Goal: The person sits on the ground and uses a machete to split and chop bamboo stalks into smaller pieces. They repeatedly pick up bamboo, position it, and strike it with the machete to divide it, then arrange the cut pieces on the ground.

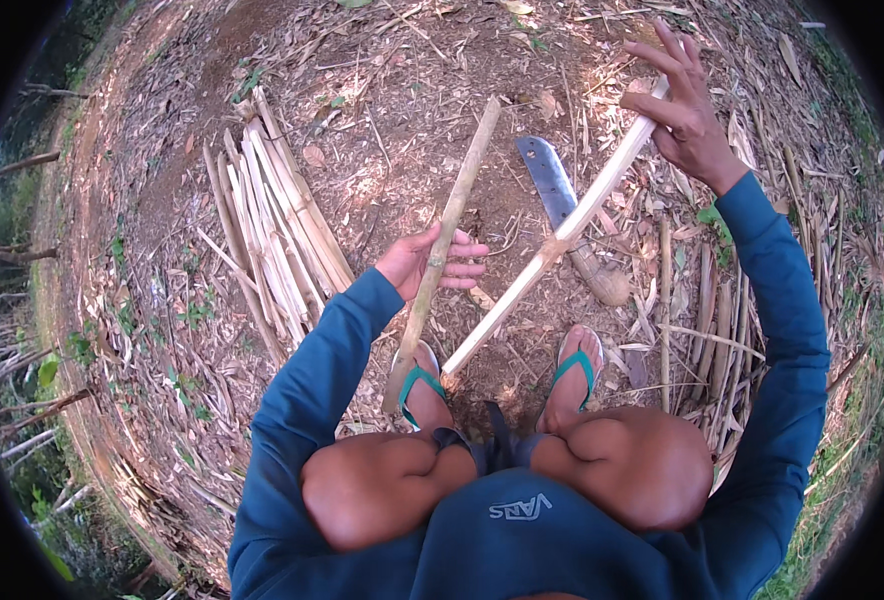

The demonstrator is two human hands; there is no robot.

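Observation:
My left hand (430, 262) has a greenish-brown split stick (454, 205) across its palm, with the fingers stretched out loosely behind it. The stick slants from the upper middle down to my left foot. At the upper right, my right hand (690, 118) pinches the top end of a pale split stick (597, 195) between thumb and fingers. That stick has a knot midway, and its lower end points between my feet. Behind it on the ground lies a machete (550, 178) with a dark metal blade and a wooden handle (602, 278); the pale stick crosses in front of it.
A bundle of pale split sticks (280, 205) lies on the ground at left. More brown sticks (717, 320) lie at right, beside my knee. Dry leaves and twigs cover the soil. My feet, in green-strapped flip-flops (582, 372), are close below the sticks.

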